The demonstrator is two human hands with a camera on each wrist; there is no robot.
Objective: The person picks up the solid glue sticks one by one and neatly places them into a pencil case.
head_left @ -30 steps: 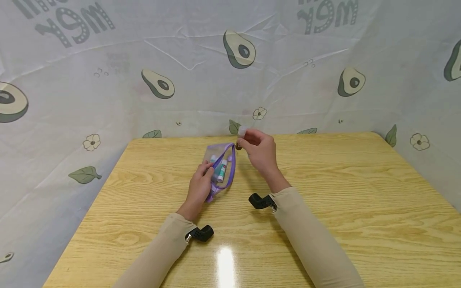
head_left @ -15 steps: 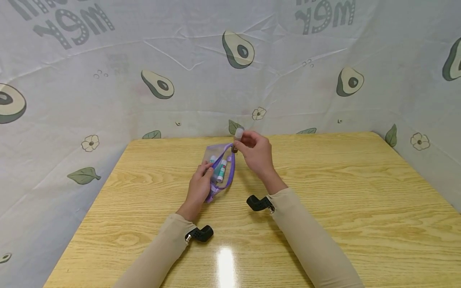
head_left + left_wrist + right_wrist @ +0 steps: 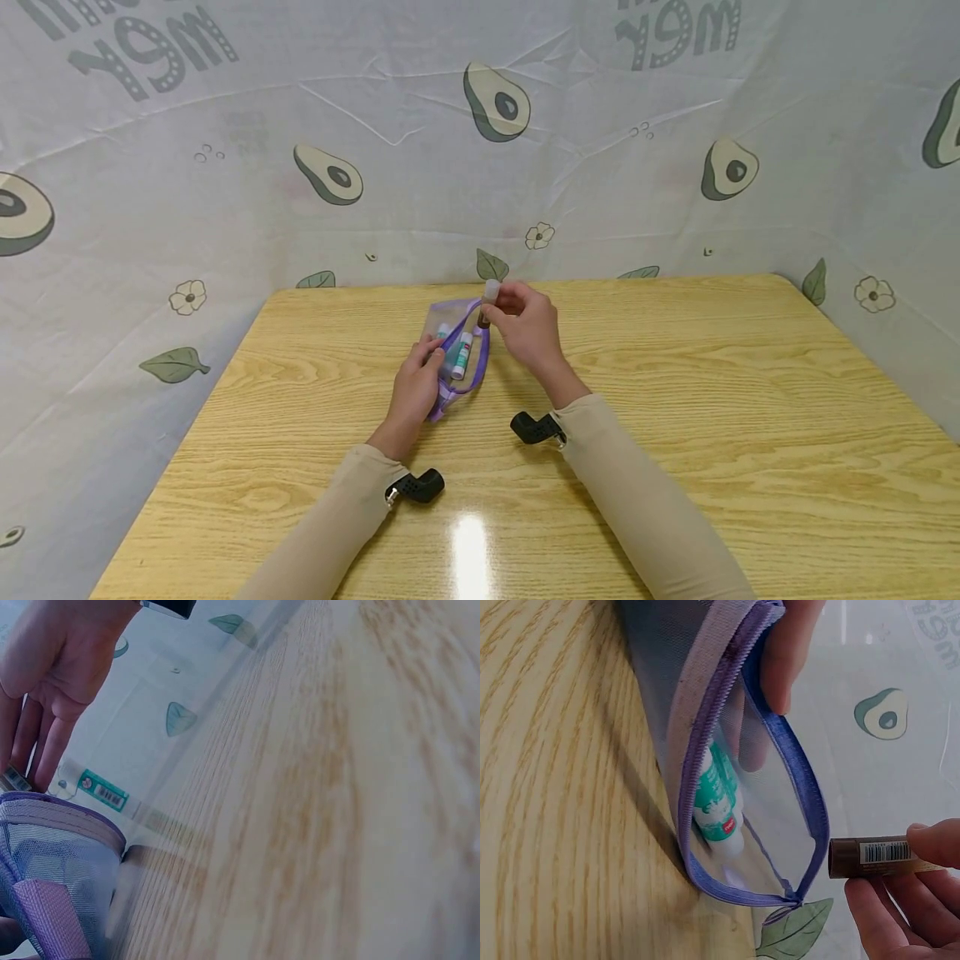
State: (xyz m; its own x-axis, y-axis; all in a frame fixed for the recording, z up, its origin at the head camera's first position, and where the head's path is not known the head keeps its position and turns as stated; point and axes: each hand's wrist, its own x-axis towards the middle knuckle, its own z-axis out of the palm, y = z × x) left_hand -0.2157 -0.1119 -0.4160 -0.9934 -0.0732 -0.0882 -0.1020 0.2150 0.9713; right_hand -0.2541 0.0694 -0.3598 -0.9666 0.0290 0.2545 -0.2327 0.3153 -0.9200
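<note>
My left hand (image 3: 417,382) grips the side of a mesh zip pouch (image 3: 487,358) with purple edging, thumb on the near face. The pouch mouth gapes toward the right. Inside lie white-and-green glue sticks (image 3: 462,357), also visible through the opening in the right wrist view. Above the mouth's far end, my right hand (image 3: 531,329) pinches a brown glue stick (image 3: 847,857) with a pale translucent cap (image 3: 491,289). In the right wrist view its brown end points at the purple rim (image 3: 819,817), and a barcode label shows near the thumb.
A wood-grain table (image 3: 712,417) extends under both arms. Behind it hangs a pale cloth (image 3: 420,100) printed with avocados and leaves. Black camera mounts (image 3: 422,486) sit at both wrists.
My right hand has moved left and slightly down with the brown glue stick, from beyond the pouch's far corner to over its mouth. The left hand and pouch stay where they were.
</note>
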